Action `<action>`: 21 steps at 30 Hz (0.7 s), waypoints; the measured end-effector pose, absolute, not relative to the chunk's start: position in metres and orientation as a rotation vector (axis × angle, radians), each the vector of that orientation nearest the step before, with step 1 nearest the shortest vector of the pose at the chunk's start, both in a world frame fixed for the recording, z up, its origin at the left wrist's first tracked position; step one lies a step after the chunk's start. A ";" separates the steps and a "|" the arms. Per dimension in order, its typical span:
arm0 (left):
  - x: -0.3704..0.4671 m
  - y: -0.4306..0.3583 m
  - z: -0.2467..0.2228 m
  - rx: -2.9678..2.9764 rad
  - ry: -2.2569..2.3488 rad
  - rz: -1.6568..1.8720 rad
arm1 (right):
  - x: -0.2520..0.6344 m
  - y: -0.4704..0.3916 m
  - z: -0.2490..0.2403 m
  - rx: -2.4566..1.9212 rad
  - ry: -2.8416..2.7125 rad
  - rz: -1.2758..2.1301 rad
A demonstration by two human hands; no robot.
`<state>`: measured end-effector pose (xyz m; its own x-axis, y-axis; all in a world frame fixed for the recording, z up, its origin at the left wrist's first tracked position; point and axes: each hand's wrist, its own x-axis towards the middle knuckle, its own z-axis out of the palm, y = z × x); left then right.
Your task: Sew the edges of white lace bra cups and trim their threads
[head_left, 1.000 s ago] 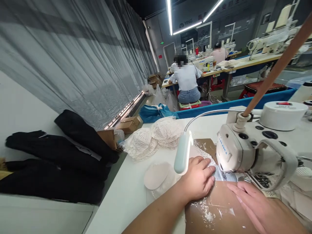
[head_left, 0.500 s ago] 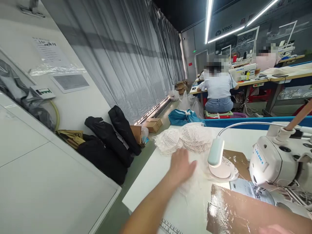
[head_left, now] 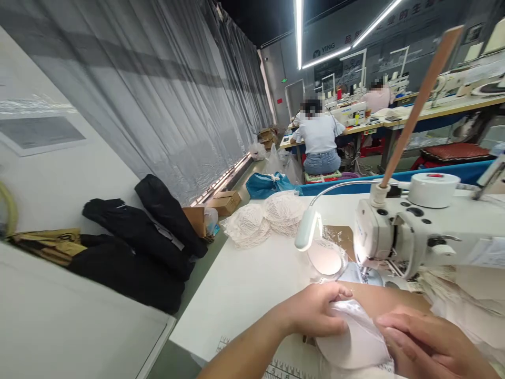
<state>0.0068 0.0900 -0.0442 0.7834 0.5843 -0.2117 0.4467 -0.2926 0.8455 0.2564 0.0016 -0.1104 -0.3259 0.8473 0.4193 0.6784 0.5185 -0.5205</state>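
Bra cup (head_left: 361, 342), pale with what looks like a lacy edge, sits between both hands, below and in front of the sewing machine (head_left: 379, 226). So the needle area (head_left: 365, 273) is up and away from the hands, a tad right of the cup's top edge. Cup's long axis runs kinda diagonal, upper left to lower right. Left hand (head_left: 315, 313) grasps its left side, thumb laid across the face; right hand (head_left: 426, 337) pinches the right edge. Left fingertips look nearer the needle, not by much.

Second cup (head_left: 325, 259) lies just beside the metal plate, near the lamp (head_left: 307, 229), nobody touching it.

Container-wise: cardboard box (head_left: 224, 204) on the floor past the table, plus a tied blue bag (head_left: 268, 185). Can't tell what's in either. Stacked lace cups (head_left: 248, 226) are loose on the tabletop (head_left: 221, 295), not in anything.
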 end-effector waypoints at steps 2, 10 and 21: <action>0.035 0.101 -0.051 1.964 0.785 0.131 | 0.251 0.003 -0.099 -1.242 -2.211 0.379; 0.048 0.139 -0.066 1.886 0.982 0.111 | 0.244 0.012 -0.105 -1.341 -2.366 0.163; 0.068 0.151 -0.054 1.973 0.833 0.052 | 0.251 0.016 -0.114 -1.520 -2.276 0.078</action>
